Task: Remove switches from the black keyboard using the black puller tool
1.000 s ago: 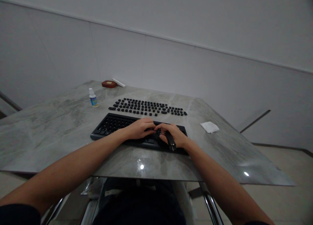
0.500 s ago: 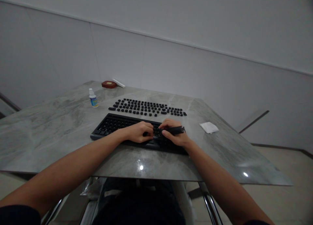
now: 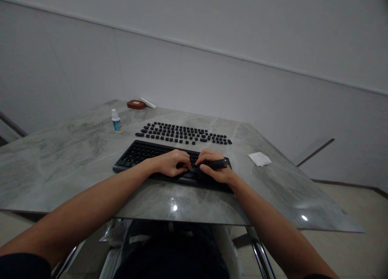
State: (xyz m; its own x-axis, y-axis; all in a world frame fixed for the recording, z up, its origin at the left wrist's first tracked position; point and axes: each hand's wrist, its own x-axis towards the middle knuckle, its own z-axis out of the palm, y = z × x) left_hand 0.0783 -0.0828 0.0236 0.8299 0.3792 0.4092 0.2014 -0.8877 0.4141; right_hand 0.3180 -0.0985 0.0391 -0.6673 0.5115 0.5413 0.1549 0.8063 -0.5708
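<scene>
A black computer keyboard [image 3: 138,153] lies toward the six o'clock edge of the bench [image 3: 75,158]. On it rests the left hand [image 3: 172,162], fingers curled inward; whether they pinch anything cannot be told. Just beside, at three o'clock from it, the right hand [image 3: 222,175] is closed around a black-handled tool [image 3: 216,163]. Loose black keycaps [image 3: 180,135] sit in rows at the keyboard's twelve o'clock; a white-capped bottle [image 3: 117,123] stands at ten, a reddish-brown case [image 3: 135,104] lies at eleven, and white tissue [image 3: 260,158] at three.
</scene>
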